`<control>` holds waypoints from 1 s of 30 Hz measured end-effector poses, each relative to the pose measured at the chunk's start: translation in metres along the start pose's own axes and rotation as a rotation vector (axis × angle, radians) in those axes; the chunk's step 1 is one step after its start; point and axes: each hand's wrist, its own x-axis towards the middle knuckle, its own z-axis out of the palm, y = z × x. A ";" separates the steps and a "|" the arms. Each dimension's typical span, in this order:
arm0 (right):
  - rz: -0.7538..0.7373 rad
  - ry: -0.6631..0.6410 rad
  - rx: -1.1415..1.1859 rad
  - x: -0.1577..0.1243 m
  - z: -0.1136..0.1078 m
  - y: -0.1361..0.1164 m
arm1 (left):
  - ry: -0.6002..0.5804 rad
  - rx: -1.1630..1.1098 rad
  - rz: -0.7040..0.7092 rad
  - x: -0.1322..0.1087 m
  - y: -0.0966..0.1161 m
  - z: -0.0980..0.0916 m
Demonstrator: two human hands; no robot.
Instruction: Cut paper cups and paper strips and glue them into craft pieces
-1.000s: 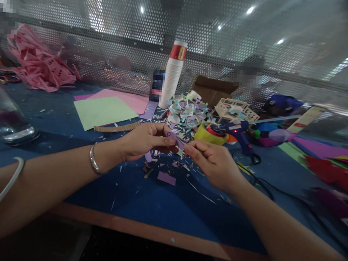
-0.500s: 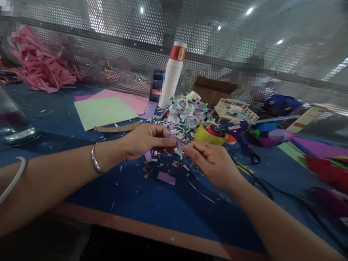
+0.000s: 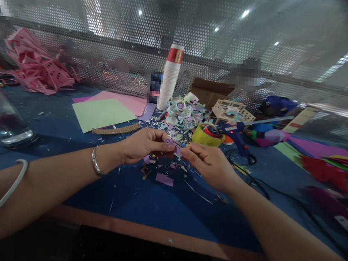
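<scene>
Between finger and thumb, my left hand (image 3: 150, 145) pinches a small purple paper piece (image 3: 177, 145) over the middle of the table. My right hand (image 3: 207, 164) is closed in a pinch at that piece's right end; its fingertips hide whether anything else is between them. Below both hands lie a purple paper rectangle (image 3: 164, 179) and many small paper scraps (image 3: 175, 167). Just beyond stands a heap of cut paper-cup rings (image 3: 188, 111) with purple and pale green bits on them.
A glue gun (image 3: 236, 132) rests by a yellow tape roll (image 3: 208, 135), its cable (image 3: 257, 182) trailing right. Behind are stacked paper cups (image 3: 169, 79). Leftward lie a green sheet (image 3: 102, 112), a corrugated cardboard strip (image 3: 116, 129), a glass (image 3: 7, 120) and pink crumpled material (image 3: 39, 64).
Both hands stay together at the purple paper piece, with only a slight shift of the fingers. The whole view has moved a little.
</scene>
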 end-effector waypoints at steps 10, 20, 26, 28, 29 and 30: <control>0.047 -0.029 -0.004 0.001 0.002 0.002 | 0.009 -0.014 -0.057 0.000 0.000 0.005; 0.026 -0.043 0.017 0.000 0.002 0.003 | 0.006 -0.039 -0.088 -0.002 -0.001 0.006; 0.028 -0.050 0.013 0.001 0.004 0.003 | -0.014 -0.023 -0.084 -0.002 -0.003 0.006; 0.020 -0.045 0.011 0.001 0.004 0.002 | -0.019 -0.030 -0.078 -0.002 -0.003 0.006; 0.018 -0.043 0.013 0.000 0.004 0.002 | -0.020 -0.038 -0.078 -0.002 -0.003 0.006; 0.017 -0.040 0.017 0.000 0.004 0.002 | -0.018 -0.047 -0.081 -0.002 -0.003 0.006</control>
